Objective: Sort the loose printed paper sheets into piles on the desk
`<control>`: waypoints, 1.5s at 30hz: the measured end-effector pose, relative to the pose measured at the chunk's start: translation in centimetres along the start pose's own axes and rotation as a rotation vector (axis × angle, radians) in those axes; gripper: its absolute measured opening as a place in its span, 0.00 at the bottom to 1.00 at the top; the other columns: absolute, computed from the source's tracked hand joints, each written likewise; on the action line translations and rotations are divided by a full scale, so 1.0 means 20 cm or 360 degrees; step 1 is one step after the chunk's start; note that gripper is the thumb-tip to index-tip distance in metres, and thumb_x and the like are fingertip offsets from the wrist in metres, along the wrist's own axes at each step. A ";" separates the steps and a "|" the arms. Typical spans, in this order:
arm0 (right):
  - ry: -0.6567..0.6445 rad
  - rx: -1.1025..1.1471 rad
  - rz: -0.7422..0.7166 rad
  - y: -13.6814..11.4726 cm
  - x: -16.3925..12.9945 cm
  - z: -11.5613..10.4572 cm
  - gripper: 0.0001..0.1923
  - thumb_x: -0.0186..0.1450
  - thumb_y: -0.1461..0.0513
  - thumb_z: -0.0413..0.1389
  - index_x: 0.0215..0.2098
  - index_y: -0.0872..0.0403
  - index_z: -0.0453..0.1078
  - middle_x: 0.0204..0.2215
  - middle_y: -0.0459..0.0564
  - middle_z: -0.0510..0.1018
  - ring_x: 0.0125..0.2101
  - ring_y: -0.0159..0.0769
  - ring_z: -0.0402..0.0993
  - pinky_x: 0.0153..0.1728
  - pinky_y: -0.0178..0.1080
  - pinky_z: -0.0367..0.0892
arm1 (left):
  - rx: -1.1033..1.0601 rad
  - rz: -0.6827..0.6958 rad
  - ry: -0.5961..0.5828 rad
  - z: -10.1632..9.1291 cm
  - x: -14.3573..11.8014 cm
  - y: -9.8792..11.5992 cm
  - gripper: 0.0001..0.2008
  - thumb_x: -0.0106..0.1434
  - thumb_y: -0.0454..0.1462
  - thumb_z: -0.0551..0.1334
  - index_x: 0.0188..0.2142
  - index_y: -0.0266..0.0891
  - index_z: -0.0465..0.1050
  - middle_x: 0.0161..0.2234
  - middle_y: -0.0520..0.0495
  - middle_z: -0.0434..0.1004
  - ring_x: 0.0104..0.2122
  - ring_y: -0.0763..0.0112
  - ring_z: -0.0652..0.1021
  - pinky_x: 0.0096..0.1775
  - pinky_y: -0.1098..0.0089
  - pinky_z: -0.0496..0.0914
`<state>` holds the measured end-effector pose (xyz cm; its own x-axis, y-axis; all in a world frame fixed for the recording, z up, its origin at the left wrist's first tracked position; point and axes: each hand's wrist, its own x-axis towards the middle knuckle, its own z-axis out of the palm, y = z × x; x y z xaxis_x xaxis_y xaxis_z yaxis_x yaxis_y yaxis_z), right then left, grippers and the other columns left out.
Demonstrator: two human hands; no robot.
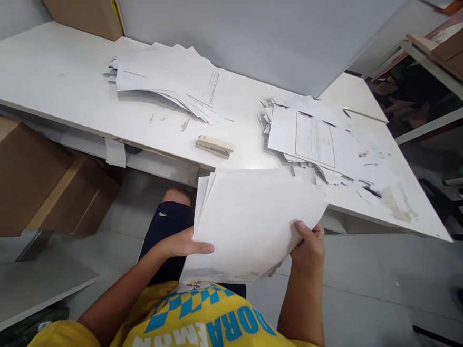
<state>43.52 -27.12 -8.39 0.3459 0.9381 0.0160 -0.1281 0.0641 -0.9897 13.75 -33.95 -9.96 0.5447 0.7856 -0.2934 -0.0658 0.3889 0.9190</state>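
A small stack of white paper sheets is held over my lap, its far edge by the table's front edge. My left hand grips the stack's left side, thumb on top and the other fingers hidden underneath. At the right side, my right hand pinches the sheets, thumb above and fingers curled below. The sheets fan out slightly at the left corner. Beyond them on the table lies a cream stapler, apart from both hands.
On the white table lie a fanned paper pile at the back left and a printed paper pile at the right. Cardboard boxes stand below left; another cardboard box is on the table. A grey panel rises behind.
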 end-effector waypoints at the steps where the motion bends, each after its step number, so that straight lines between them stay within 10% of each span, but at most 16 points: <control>1: -0.0021 -0.0008 -0.0007 0.00 0.00 0.00 0.18 0.44 0.52 0.69 0.28 0.53 0.73 0.25 0.48 0.80 0.25 0.37 0.75 0.26 0.38 0.68 | 0.0016 0.0005 0.0024 0.01 0.00 0.00 0.41 0.51 0.59 0.70 0.57 0.36 0.72 0.55 0.36 0.76 0.56 0.48 0.74 0.58 0.51 0.68; 32: -0.0052 -0.0043 -0.0164 -0.08 0.02 -0.04 0.27 0.49 0.53 0.66 0.46 0.54 0.75 0.36 0.52 0.82 0.34 0.43 0.79 0.33 0.40 0.69 | -0.0057 0.0314 0.0425 0.11 0.03 0.12 0.44 0.56 0.63 0.64 0.63 0.37 0.67 0.56 0.37 0.76 0.57 0.45 0.73 0.58 0.53 0.68; 45: 0.0065 0.0038 -0.0159 -0.10 0.01 0.00 0.28 0.44 0.54 0.65 0.44 0.54 0.75 0.34 0.50 0.81 0.28 0.36 0.74 0.29 0.37 0.66 | -0.0438 0.0452 0.0463 0.19 0.03 -0.13 0.42 0.58 0.60 0.64 0.64 0.38 0.66 0.56 0.35 0.75 0.58 0.46 0.72 0.60 0.52 0.66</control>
<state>43.88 -27.02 -6.39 0.3955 0.9121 0.1079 -0.1131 0.1650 -0.9798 17.47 -36.32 -11.53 0.2197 0.9656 -0.1388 -0.4179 0.2218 0.8810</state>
